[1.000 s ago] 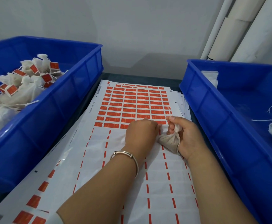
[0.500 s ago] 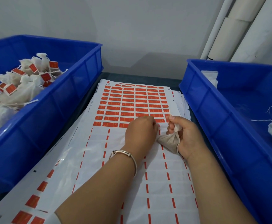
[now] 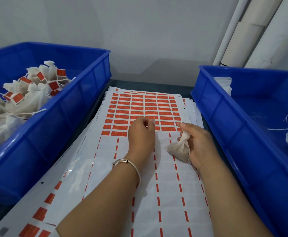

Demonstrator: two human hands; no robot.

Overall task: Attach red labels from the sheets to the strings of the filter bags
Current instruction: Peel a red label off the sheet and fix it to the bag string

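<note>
Off-white fabric filter bag (image 3: 178,150) is sitting in the right hand (image 3: 197,146), fingers curled round its gathered neck, just right of the label sheet's (image 3: 105,168) centre line and resting over the sheet's peeled area. Judged: bag is looking light, soft, deformable, w/ loose fill; best hold is at the cinched neck, as now, leaving the body hanging free. String is not made out in this view; presumably thin and limp, needing to be pinned between fingertips while a label folds over it.

Left hand (image 3: 142,134) is working at the sheet's nearest unpeeled row of red labels (image 3: 150,106), fingers bent, tips on the sheet. Whether it is already pinching a lifted label: cannot tell, knuckles are blocking the contact pt. Labels judged thin, flexible, adhesive-backed; likely to curl or stick to skin, so lifting by one corner is advised.

Left of the sheet, a blue bin (image 3: 81,106) is holding finished bags w/ red tags. Right of the sheet, a second blue bin (image 3: 225,117) is showing a few untagged bags, partly cut off by the frame edge. Label print is too small to read. More sheets are lying under the top one, count unclear.
</note>
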